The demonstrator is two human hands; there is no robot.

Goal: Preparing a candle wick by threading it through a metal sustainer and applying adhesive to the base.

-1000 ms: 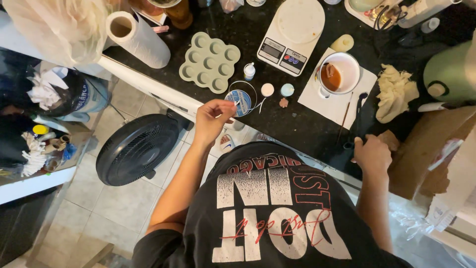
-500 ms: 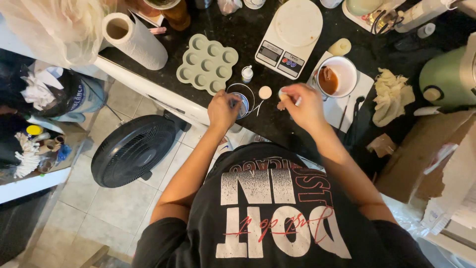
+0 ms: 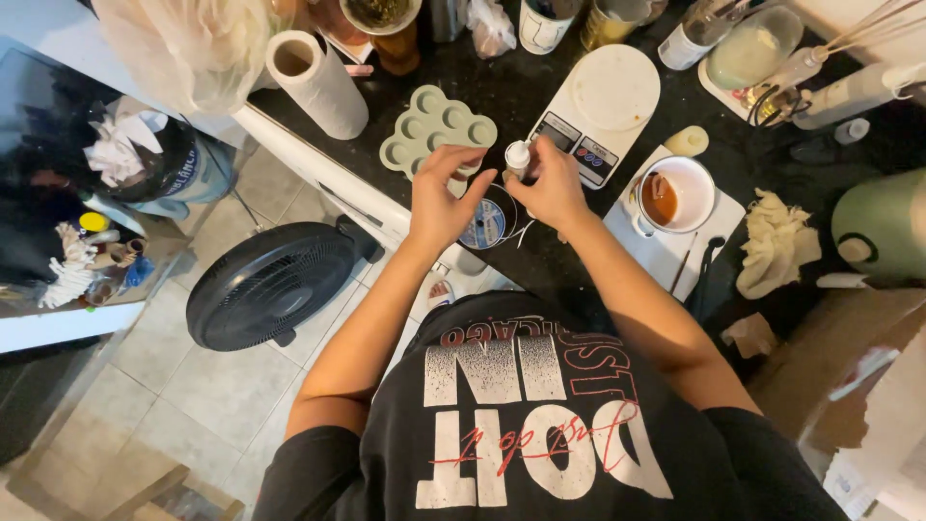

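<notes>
Both my hands meet over the black counter (image 3: 564,256). My right hand (image 3: 557,189) closes its fingers around a small white bottle (image 3: 518,154) that stands upright. My left hand (image 3: 442,196) reaches in from the left, fingertips close to the same bottle; what it grips is hidden. Just below the hands lies a round spool with a blue label (image 3: 486,225) and a loose white thread. A pale green mould with round cups (image 3: 436,125) sits behind my left hand.
A white kitchen scale (image 3: 600,108) stands behind the hands. A white cup of orange-brown liquid (image 3: 672,197) rests on a white sheet, with a crumpled cloth (image 3: 777,241) and green appliance (image 3: 883,228) to its right. A paper towel roll (image 3: 318,83) lies at left, a black fan (image 3: 269,286) on the floor.
My right hand came from the counter's right edge to the small pieces beside the spool, then up to the white bottle. My left hand left the spool's thread and rose toward the bottle.
</notes>
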